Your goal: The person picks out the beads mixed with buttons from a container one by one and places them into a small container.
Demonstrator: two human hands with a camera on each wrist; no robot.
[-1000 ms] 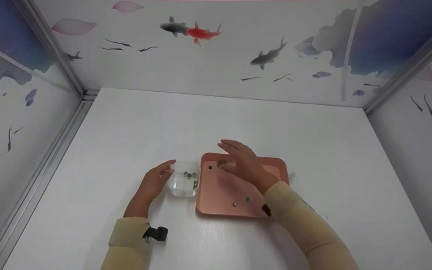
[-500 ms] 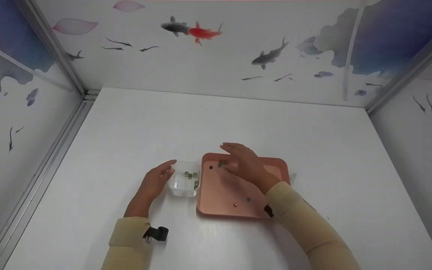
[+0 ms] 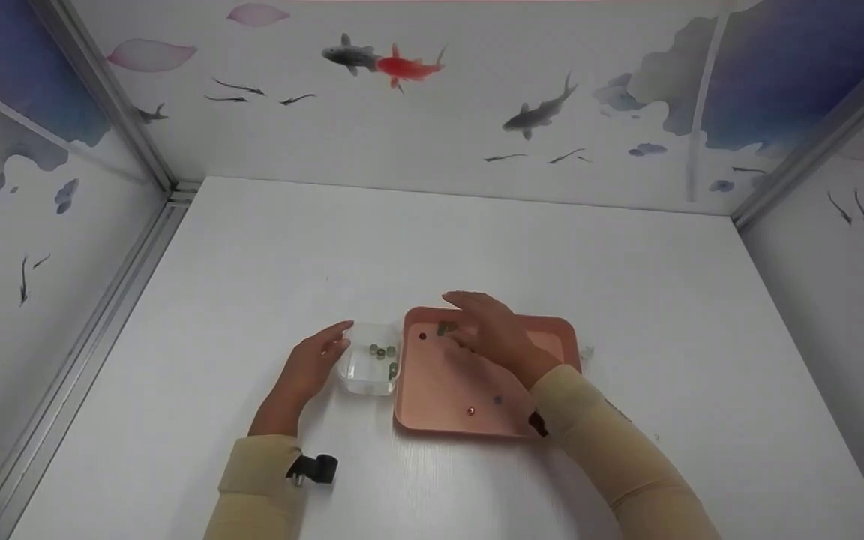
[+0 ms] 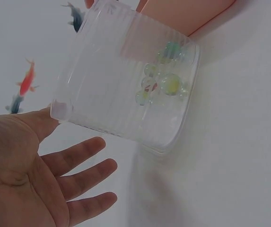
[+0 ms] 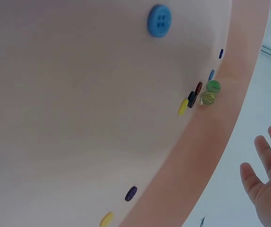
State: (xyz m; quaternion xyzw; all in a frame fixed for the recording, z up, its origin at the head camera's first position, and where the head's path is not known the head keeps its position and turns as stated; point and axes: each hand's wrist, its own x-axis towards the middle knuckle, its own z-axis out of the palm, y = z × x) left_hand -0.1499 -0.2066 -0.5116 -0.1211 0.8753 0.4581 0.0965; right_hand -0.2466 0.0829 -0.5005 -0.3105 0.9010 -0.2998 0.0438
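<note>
My left hand [image 3: 310, 369] is at the left rim of a clear plastic box [image 3: 366, 387]. In the left wrist view one digit touches the box's rim while three fingers [image 4: 85, 151] stretch out beside its wall. Several glass marbles [image 4: 171, 85] lie inside the box. My right hand [image 3: 493, 328] is over the far part of a pink tray [image 3: 432, 390], fingers extended. Close to it in the tray lie green marbles [image 5: 213, 86], beside a yellow button [image 5: 183, 107], a black button [image 5: 192, 99] and a red button [image 5: 199, 88].
More buttons are spread in the tray: a blue four-hole button [image 5: 159, 21], a purple button [image 5: 131, 194] and another yellow piece [image 5: 106, 219]. A shiny reddish piece [image 3: 471, 411] sits near the tray's front edge. Printed wall panels [image 3: 432, 135] enclose the white table [image 3: 267, 247].
My right hand has lowered slightly toward the near side over the tray, its thumb and fingers drawing nearer each other. The left hand and the box have stayed in place.
</note>
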